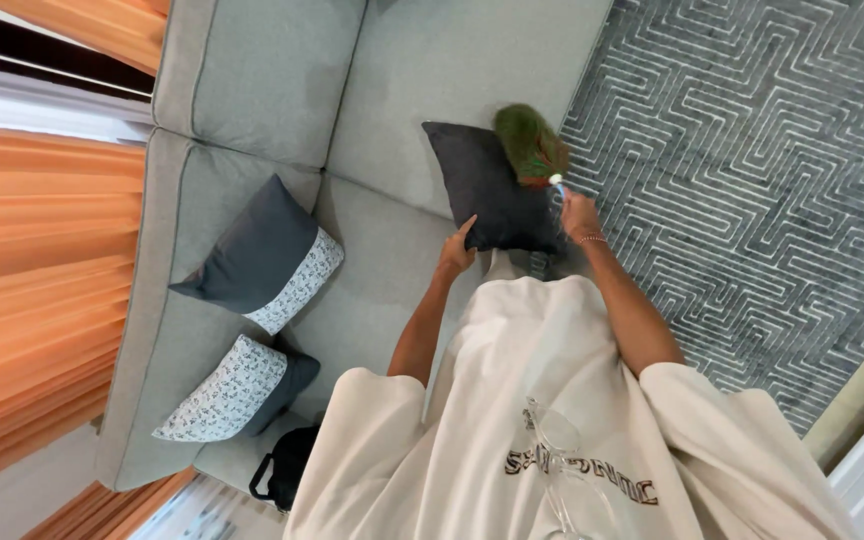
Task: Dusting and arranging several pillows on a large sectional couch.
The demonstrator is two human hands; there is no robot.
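Grey sofa [252,80] fills the left and middle of the view, w/ orange curtains [32,230] beyond its back edge and a grey maze-pattern rug [752,170] off its front edge. Two-tone cushions sit against the sofa back: a dark grey one w/ a white patterned end [262,255], and nearer the sofa's lower end a mostly white patterned one [232,390]; a black bag [287,465] lies at that lower end. Dark grey square pillow [492,185] stands at the sofa's front edge, tilted, one corner toward the sofa seat, opposite corner toward the rug, so its diagonal runs roughly up-left to down-right. Left hand [455,252] grasps the pillow's lower-left edge, thumb on its face. Right hand [579,213], bracelet at wrist, is clenched round the handle of a green fluffy duster [530,145]; duster's long axis runs from the hand up and left, head lying on the pillow's upper-right corner, over the sofa's front edge. Person wears a cream top.
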